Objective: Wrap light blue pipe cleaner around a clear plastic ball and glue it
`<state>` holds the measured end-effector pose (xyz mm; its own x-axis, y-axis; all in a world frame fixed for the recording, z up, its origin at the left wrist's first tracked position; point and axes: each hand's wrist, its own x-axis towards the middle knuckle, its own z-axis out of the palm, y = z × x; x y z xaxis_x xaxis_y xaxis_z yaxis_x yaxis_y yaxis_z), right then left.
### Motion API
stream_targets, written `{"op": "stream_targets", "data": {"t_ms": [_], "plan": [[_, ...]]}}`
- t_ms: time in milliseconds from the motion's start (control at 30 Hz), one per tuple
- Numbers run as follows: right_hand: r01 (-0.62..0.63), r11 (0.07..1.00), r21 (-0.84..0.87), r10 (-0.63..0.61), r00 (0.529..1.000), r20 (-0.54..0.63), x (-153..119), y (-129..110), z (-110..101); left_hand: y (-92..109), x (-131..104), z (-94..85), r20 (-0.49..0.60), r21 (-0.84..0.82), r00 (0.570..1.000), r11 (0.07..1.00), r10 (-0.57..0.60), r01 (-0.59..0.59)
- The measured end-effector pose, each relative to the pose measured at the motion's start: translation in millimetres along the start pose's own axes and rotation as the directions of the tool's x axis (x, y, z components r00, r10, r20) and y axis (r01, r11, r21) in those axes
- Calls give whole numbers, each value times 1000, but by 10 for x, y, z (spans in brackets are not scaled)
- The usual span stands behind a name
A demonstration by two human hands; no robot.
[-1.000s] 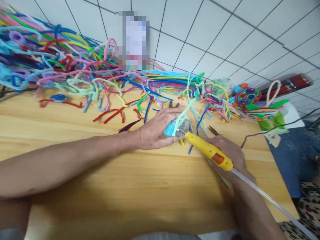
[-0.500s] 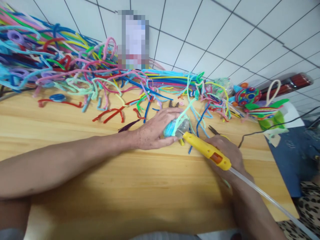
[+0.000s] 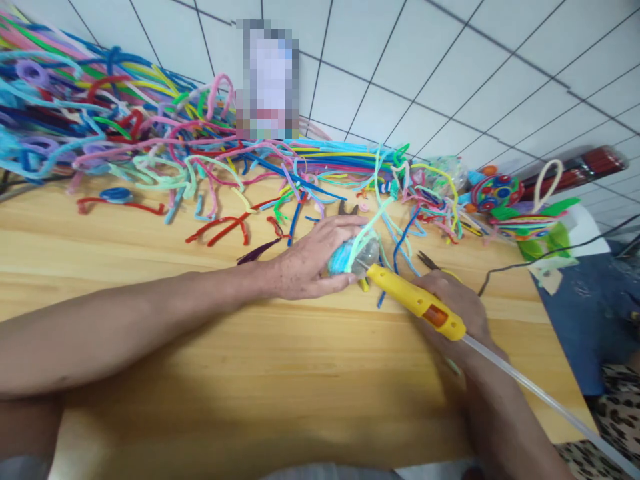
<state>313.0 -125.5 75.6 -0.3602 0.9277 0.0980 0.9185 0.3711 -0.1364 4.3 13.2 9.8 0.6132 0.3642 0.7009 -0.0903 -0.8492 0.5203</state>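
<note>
My left hand (image 3: 320,257) is closed around a clear rounded piece (image 3: 369,252), partly wrapped in light blue pipe cleaner (image 3: 341,259). A pale green pipe cleaner (image 3: 371,227) lies across it, with its free end sticking up and away. In my right hand (image 3: 455,300) is a yellow glue gun (image 3: 415,300), a long clear glue stick (image 3: 540,397) running out of its back. The gun's nozzle meets the clear piece close to the green strand; whether glue is coming out is too small to see. My right fingers are partly hidden behind the gun.
Heaped pipe cleaners (image 3: 150,133) in many colours fill the back left, and cut pieces (image 3: 227,230) lie nearer. Pliers (image 3: 349,208) and a dark-tipped tool (image 3: 427,260) rest by my hands. Decorated ornaments (image 3: 495,193) and a black cord (image 3: 515,263) are at right.
Almost nothing differs. The glue gun has shifted very slightly to the right, while my left hand holds the wrapped piece in the same place.
</note>
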Motion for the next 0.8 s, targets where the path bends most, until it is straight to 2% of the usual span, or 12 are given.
{"op": "stream_targets", "data": {"t_ms": [200,400,600,800], "plan": [[-2,1000,5,3,995,-99,-24,-29,5,-15,-5,15,-6,-26,1000,1000,2,-3],[-9,1000,13,9,1000,-8,-9,-44,-13,-20,-6,9,-4,-21,1000,1000,13,-13],[81,992,92,-63,980,-191,13,-184,-36,1,8,-5,9,-3,1000,1000,8,-8],[18,994,103,9,966,-258,19,-257,-19,-1,-4,9,7,-35,1000,999,-25,25]]}}
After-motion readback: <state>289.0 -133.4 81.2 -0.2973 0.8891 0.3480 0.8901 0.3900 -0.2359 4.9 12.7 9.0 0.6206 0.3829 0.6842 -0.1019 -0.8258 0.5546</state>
